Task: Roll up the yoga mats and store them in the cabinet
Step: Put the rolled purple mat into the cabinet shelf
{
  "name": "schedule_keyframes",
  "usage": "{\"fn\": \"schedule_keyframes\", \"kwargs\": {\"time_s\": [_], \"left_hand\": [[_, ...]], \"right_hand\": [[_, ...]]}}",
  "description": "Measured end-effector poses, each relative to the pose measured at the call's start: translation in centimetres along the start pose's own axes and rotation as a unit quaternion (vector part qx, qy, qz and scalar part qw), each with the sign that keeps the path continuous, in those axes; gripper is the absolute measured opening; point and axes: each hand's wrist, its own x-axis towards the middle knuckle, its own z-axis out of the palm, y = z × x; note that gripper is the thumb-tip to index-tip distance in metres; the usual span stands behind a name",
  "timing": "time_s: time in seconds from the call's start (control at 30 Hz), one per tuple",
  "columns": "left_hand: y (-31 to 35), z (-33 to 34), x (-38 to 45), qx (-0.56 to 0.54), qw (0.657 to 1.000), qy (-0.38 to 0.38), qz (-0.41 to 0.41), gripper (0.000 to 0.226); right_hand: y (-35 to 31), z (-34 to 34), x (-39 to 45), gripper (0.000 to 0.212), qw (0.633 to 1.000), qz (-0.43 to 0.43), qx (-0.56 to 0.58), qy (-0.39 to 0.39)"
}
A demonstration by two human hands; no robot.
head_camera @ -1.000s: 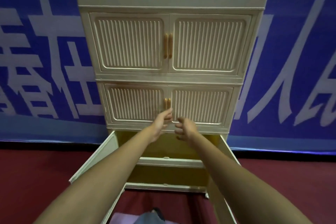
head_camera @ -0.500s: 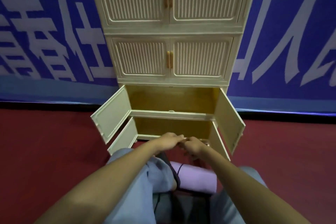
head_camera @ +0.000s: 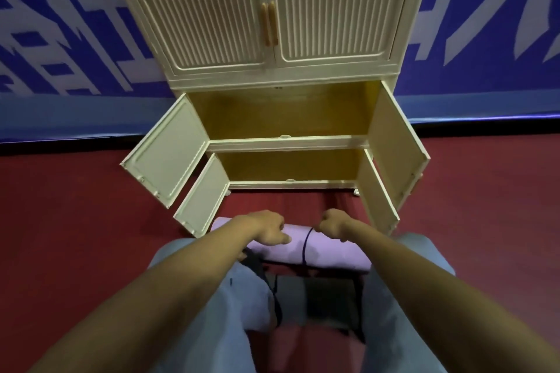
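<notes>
We look down along our two bare arms toward a cream cabinet [head_camera: 272,39] that stands on a red floor [head_camera: 75,236] against a blue banner [head_camera: 60,39]. Its two lower compartments stand open, doors swung out to both sides, and both show only their yellow inner walls. The upper doors are closed.

A rolled lilac mat [head_camera: 327,251] lies crosswise on the floor just in front of the cabinet, between our knees, which are in pale blue trousers [head_camera: 194,281]. A dark cord [head_camera: 307,244] loops around the roll near its middle.

Our left hand [head_camera: 268,228] rests on top of the roll toward its left end, fingers bent down over the curve of the mat, touching it. Our right hand [head_camera: 333,224] sits just right of the cord, its grip closed into a loose fist on the roll's far edge; we cannot tell whether it pinches the cord or only the mat.
</notes>
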Motion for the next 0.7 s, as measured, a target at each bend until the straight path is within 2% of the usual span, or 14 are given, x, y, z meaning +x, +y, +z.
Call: {"fn": "schedule_keyframes", "kwargs": {"time_s": [0.1, 0.23, 0.3, 0.4, 0.5, 0.63, 0.7], "left_hand": [[-0.9, 0.0, 5.0, 0.058, 0.998, -0.034, -0.016, 0.054], [-2.4, 2.6, 11.5, 0.114, 0.992, 0.045, -0.011, 0.059], [-3.5, 5.2, 15.6, 0.131, 0.99, 0.055, -0.018, 0.066], [-4.1, 8.3, 20.8, 0.098, 0.994, 0.042, -0.037, 0.078], [-3.0, 9.7, 25.4, 0.105, 0.993, 0.04, -0.04, 0.102], [-0.2, 13.2, 30.4, 0.113, 0.992, 0.003, 0.051, 0.149], [1.5, 15.2, 32.1, 0.101, 0.993, -0.013, 0.058, 0.157]], "right_hand": [[1.5, -0.3, 4.1, 0.031, 1.0, 0.016, -0.01, 0.008], [3.9, -0.1, 8.6, 0.039, 0.996, 0.065, -0.06, -0.003], [3.9, 0.2, 11.1, 0.041, 0.994, 0.056, -0.093, -0.026], [2.2, 0.2, 14.2, 0.038, 0.992, 0.017, -0.116, -0.053], [2.5, -1.0, 16.3, 0.044, 0.993, 0.019, -0.107, -0.043], [4.9, -3.2, 17.8, 0.042, 0.995, 0.05, -0.085, -0.026], [5.6, -4.1, 17.8, 0.043, 0.994, 0.055, -0.091, -0.001]]}}
